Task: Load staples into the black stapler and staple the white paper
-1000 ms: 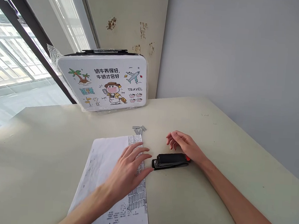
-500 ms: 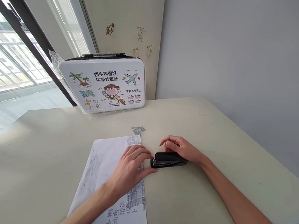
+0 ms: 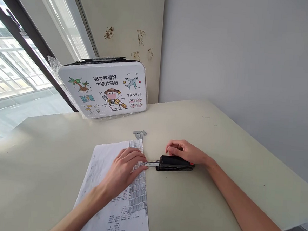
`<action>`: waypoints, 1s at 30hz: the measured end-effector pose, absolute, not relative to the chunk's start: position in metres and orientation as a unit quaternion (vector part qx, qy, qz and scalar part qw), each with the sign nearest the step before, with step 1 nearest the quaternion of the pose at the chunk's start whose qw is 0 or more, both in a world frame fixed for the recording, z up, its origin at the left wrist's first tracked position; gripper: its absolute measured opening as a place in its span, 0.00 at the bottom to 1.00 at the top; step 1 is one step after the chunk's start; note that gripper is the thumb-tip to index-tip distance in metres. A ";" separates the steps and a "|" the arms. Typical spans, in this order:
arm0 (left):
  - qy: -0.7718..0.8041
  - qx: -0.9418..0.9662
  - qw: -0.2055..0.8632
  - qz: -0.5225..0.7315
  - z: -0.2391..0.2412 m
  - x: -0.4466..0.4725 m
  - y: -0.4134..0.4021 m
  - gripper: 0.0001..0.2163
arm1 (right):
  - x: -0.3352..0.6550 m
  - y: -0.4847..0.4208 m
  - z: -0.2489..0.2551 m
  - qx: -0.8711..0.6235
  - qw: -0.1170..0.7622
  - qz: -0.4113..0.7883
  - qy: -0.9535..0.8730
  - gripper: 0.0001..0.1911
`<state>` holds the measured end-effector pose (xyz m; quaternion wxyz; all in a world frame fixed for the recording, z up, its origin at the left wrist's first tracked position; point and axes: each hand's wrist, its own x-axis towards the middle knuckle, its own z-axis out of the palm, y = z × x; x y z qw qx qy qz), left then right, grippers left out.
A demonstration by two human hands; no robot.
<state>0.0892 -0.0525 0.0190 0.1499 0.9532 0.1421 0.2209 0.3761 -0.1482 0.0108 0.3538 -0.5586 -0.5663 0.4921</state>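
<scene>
A black stapler (image 3: 175,164) with a red rear end lies on the pale table (image 3: 220,144). Its metal staple tray (image 3: 151,163) sticks out to the left. My right hand (image 3: 184,151) rests over the stapler's far side, fingers curled on its top. My left hand (image 3: 124,169) lies on the printed paper sheets (image 3: 116,201), and its fingertips pinch the end of the metal tray. A few grey staple strips (image 3: 139,133) lie just beyond the paper's top edge.
A white lunch-box style case (image 3: 103,89) with cartoon travel pictures, wrapped in plastic, stands at the back against the wall. A window with a dark frame (image 3: 29,47) fills the left. The table's right edge runs along a grey wall.
My right hand has come down onto the stapler. My left hand's fingers moved to the stapler's front, and the metal staple tray now sticks out to the left.
</scene>
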 end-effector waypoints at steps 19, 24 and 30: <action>0.286 0.938 0.074 0.183 0.008 0.124 0.074 0.18 | 0.376 -0.148 0.010 -0.542 0.373 0.495 -0.567 0.26; 0.275 0.929 0.109 0.223 0.019 0.114 0.049 0.19 | 0.376 -0.148 0.012 -0.546 0.373 0.489 -0.568 0.25; 0.218 0.902 0.255 0.273 0.038 0.104 -0.006 0.14 | 0.377 -0.147 0.009 -0.543 0.370 0.493 -0.570 0.24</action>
